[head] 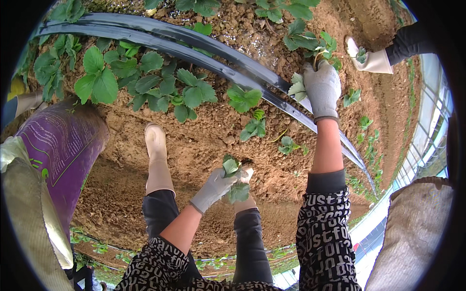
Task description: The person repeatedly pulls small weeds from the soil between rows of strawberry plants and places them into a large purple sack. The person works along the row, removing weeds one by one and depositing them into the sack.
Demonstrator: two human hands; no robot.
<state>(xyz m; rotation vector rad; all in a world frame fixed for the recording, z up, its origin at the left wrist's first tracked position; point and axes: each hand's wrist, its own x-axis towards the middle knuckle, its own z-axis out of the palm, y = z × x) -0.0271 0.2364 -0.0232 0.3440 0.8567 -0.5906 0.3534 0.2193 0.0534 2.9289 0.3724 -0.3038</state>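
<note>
My left hand (214, 188), in a grey knit work glove, is closed around a small bunch of strawberry leaves (230, 167) in front of my legs. Stretched far forward to the right, my right hand (322, 85) wears the same kind of glove. Its fingers grip stems low on a strawberry plant (328, 44), and a pale, turned leaf (297, 87) hangs beside it. Exactly how the fingertips close is partly hidden. Two black drip irrigation tapes (227, 72) run along the soil bed and pass under my right hand and forearm.
Leafy strawberry plants (196, 92) grow along the bed, with smaller ones (287, 145) nearer me. My beige rubber boots (156, 145) stand on bare soil. A purple printed sack (62, 156) is at left. Another person's boot (371, 61) is at upper right, another (28, 102) far left.
</note>
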